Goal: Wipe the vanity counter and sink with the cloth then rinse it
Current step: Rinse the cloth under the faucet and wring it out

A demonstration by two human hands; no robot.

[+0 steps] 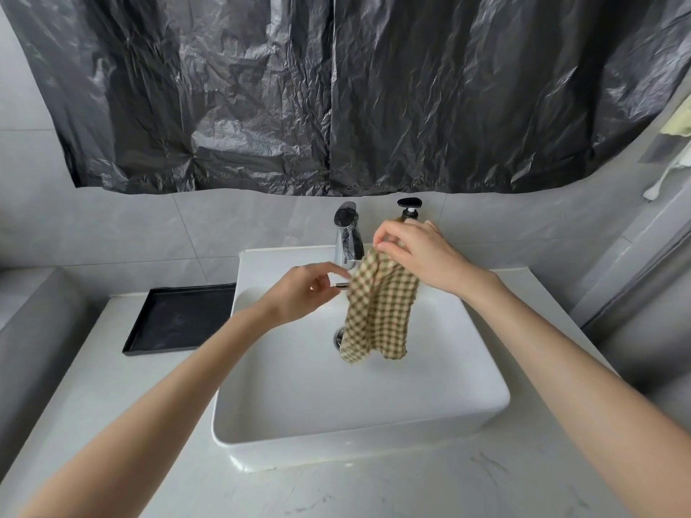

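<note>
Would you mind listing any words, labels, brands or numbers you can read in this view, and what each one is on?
None can be read.
The faucet, the checked cloth and the black tray show no lettering.
The pump bottle has its body, where a label might be, hidden behind the right hand.

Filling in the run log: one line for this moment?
right hand pinches beige checked fabric cloth over white rectangular sink | left hand at spout of chrome faucet
</note>
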